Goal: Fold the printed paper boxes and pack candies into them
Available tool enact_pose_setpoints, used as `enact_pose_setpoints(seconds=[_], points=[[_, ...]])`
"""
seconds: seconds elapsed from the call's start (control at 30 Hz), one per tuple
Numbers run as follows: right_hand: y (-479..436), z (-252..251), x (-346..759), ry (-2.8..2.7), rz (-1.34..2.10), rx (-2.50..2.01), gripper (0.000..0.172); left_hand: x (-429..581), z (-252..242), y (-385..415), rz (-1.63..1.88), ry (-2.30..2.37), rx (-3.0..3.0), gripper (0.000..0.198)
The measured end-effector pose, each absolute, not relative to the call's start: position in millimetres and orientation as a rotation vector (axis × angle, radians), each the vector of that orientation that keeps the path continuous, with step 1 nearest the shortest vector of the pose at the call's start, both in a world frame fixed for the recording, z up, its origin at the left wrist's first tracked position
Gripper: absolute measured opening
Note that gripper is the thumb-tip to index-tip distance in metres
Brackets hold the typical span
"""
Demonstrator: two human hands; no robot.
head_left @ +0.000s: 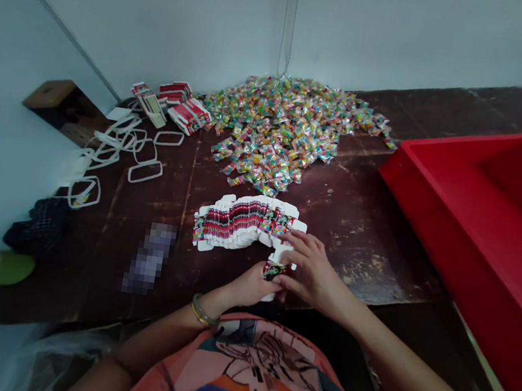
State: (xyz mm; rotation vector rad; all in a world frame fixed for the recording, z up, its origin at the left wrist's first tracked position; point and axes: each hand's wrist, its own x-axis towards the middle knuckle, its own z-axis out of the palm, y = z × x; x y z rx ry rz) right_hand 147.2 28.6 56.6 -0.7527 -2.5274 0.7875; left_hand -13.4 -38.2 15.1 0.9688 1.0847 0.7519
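Observation:
A small printed carton [274, 270] with white flaps is between my hands, close to my body at the table's near edge. My left hand [251, 285] is closed on its lower left side. Reaching over from the right, my right hand [311, 270] has its thumb and fingers on the same carton near its raised white flaps. Just beyond my hands lies a curved row of flat, overlapping cartons [238, 221], red and dark with white flaps. Behind that row spreads a large heap of small clear packets [280, 127] with colourful contents.
A red tray [435, 200] stands at the right. On the left are white loops [145, 171], bundled red cartons [189, 115], a brown box [66, 110], a dark cloth or bag [37, 227] and a green cylindrical container [10, 269]. A wall borders the table behind.

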Motion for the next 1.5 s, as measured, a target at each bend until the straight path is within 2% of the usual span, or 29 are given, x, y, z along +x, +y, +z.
enact_pose_setpoints(seconds=[0.07,0.2,0.27,0.37,0.47,0.6,0.7,0.8,0.9,0.97,1.07,1.17,1.4,1.5], points=[[30.5,51.3,154.0,-2.522,1.008,-0.766,0.017,-12.1,18.2,-42.5,0.684,1.014,0.914,0.010],[33.2,45.1,166.1,-2.403,1.639,-0.566,0.021,-16.7,24.3,-50.8,0.474,0.737,0.852,0.024],[28.0,41.5,167.7,-2.272,1.763,-0.588,0.023,-18.5,19.7,-54.9,0.537,0.832,0.867,0.028],[12.8,30.4,166.6,-2.117,1.778,-0.730,0.021,-18.8,2.9,-63.0,0.688,1.035,0.905,0.032],[-0.9,19.9,166.7,-2.095,1.729,-0.837,0.022,-18.3,-11.0,-71.7,0.647,1.033,0.844,0.032],[-5.8,21.2,167.1,-2.240,1.546,-0.874,0.021,-15.1,-7.1,-75.2,0.555,1.021,0.898,0.040],[-3.7,23.8,161.3,-2.367,1.410,-0.851,0.020,-10.0,1.4,-73.1,0.579,1.233,1.109,0.047],[3.4,16.2,154.7,-2.228,1.469,-0.867,0.022,-5.6,0.4,-76.2,0.569,1.432,1.198,0.040],[16.9,6.0,154.0,-1.920,1.559,-0.976,0.029,-4.6,-8.5,-84.8,0.510,1.380,1.158,0.031],[24.0,5.6,156.2,-1.825,1.501,-1.031,0.030,-6.6,-12.7,-88.3,0.527,1.323,1.093,0.031],[21.2,15.4,157.5,-1.988,1.323,-0.982,0.027,-12.2,-10.2,-85.8,0.602,1.412,1.136,0.037],[4.0,23.2,152.2,-2.249,1.126,-0.952,0.018,-17.7,-0.6,-78.9,0.510,1.623,1.349,0.044],[-13.2,8.4,144.3,-2.073,1.399,-0.983,0.025,-22.3,4.0,-78.9,0.433,1.555,1.417,0.033],[-1.1,4.2,149.4,-1.958,1.406,-1.065,0.031,-17.1,-2.3,-85.8,0.363,1.440,1.222,0.043]])
